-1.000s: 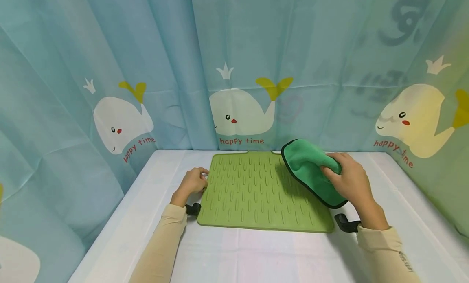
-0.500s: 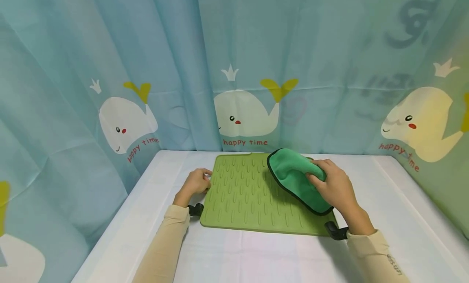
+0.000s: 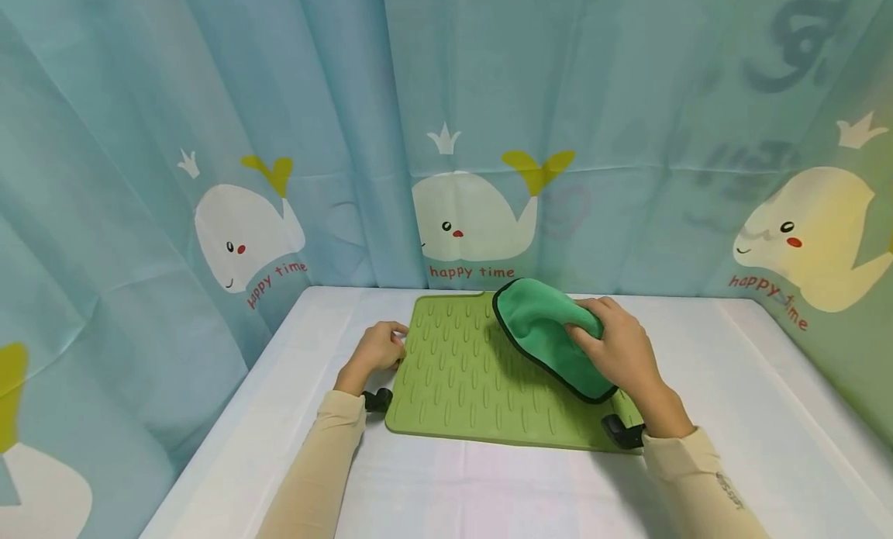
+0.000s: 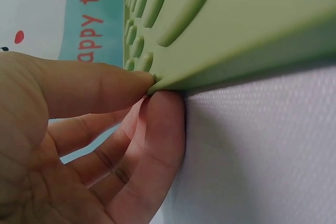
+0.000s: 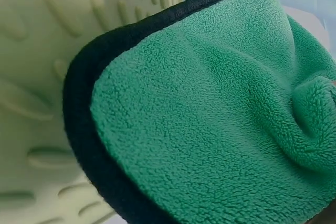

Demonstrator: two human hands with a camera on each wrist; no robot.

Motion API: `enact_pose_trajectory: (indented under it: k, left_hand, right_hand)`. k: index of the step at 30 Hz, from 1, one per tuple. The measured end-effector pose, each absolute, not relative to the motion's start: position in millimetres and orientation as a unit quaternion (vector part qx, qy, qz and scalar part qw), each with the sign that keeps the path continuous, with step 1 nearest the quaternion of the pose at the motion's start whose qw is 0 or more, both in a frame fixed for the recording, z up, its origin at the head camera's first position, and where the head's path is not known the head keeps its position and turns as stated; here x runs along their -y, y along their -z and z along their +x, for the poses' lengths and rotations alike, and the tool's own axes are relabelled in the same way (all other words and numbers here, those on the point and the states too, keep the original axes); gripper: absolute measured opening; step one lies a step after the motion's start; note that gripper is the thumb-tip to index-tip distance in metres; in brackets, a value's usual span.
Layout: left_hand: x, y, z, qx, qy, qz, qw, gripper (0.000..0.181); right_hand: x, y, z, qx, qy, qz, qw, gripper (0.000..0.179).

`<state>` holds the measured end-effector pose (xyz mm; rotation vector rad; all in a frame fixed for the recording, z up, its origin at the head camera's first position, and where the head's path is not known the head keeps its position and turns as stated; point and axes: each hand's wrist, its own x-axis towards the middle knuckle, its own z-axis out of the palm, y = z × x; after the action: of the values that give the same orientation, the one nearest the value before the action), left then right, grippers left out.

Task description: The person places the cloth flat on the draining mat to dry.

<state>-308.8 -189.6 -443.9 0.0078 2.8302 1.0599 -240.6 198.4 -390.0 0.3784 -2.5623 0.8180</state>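
A light-green ridged drying mat [image 3: 446, 368] lies flat on the white table. At its left edge my left hand [image 3: 377, 349] pinches the rim between thumb [image 4: 100, 85] and forefinger, as the left wrist view shows. My right hand [image 3: 621, 349] grips a bunched fold of a green cleaning cloth [image 3: 551, 333] with black edging. The cloth hangs over the mat's right half and hides part of it. In the right wrist view the fluffy cloth [image 5: 199, 108] fills most of the picture, in front of the ridges. Whether its lower edge touches the mat I cannot tell.
The white table [image 3: 446, 485] extends on both sides of the mat and in front of it. Behind it hangs a blue curtain [image 3: 335, 136] with whale prints, which also closes off both sides. Black wrist mounts [image 3: 623, 432] sit at both wrists.
My right hand has carried the cloth leftward over the mat. The left hand keeps its place at the mat's edge. The whole view has shifted slightly.
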Motion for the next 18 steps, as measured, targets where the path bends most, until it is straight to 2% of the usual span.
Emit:
enact_pose_trajectory:
  k: [18]
  left_hand:
    - [187.3, 444.0, -308.5, -0.937, -0.345, -0.004, 0.051, 0.042]
  right_hand:
    - [-166.1, 403.7, -274.7, 0.932, -0.283, 0.14, 0.178, 0.038]
